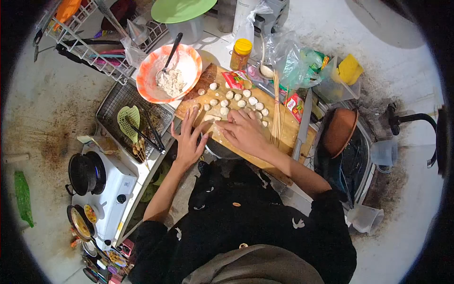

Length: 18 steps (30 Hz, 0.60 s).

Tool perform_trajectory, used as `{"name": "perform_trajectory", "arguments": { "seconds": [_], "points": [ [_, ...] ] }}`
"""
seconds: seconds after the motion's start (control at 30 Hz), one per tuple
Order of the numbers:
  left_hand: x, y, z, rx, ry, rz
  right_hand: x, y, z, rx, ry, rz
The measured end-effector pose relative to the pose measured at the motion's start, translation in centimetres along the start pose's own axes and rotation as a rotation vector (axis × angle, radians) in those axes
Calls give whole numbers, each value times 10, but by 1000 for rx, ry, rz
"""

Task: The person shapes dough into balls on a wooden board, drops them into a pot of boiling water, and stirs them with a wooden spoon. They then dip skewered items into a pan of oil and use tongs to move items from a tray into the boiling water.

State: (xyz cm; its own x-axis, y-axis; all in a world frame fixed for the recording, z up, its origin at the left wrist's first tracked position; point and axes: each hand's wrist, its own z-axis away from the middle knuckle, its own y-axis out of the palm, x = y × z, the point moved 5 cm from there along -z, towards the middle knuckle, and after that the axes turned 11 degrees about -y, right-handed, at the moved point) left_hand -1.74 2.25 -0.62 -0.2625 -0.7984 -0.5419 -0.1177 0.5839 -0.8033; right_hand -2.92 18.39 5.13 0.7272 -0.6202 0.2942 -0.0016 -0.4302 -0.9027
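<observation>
A small elongated piece of pale dough (213,117) lies near the front edge of the wooden board (194,104), between my two hands. My left hand (190,139) has its fingers spread on the board, with the index fingertip close to the dough's left end. My right hand (244,131) is bent over the board, its fingertips closed at the dough's right end. Beyond my hands sit several round dough balls (230,95), dusted with flour. A patterned bowl (145,87) behind the board holds white crumbly mix and a black-handled spoon (174,52).
Bamboo skewers (277,111) and a large knife (303,123) lie at the board's right. A yellow-lidded jar (241,53), a red packet (235,79) and plastic bags (289,57) stand behind. At left are a wire basket (105,106) and a stove (116,182); a sink (364,165) is right.
</observation>
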Motion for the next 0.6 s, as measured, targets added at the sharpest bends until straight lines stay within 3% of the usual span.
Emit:
{"name": "perform_trajectory", "arguments": {
  "seconds": [0.23, 0.5, 0.6],
  "points": [
    [-17, 8, 15, -60, -12, -69, -6, 8, -3, -28, -4, -98],
    [-15, 14, 18, 5, -93, 27, 0, 9, -4, -57, -20, -192],
    [-18, 14, 15, 11, -87, -26, -7, 2, -12, -197, 5, -148]
  ]
}}
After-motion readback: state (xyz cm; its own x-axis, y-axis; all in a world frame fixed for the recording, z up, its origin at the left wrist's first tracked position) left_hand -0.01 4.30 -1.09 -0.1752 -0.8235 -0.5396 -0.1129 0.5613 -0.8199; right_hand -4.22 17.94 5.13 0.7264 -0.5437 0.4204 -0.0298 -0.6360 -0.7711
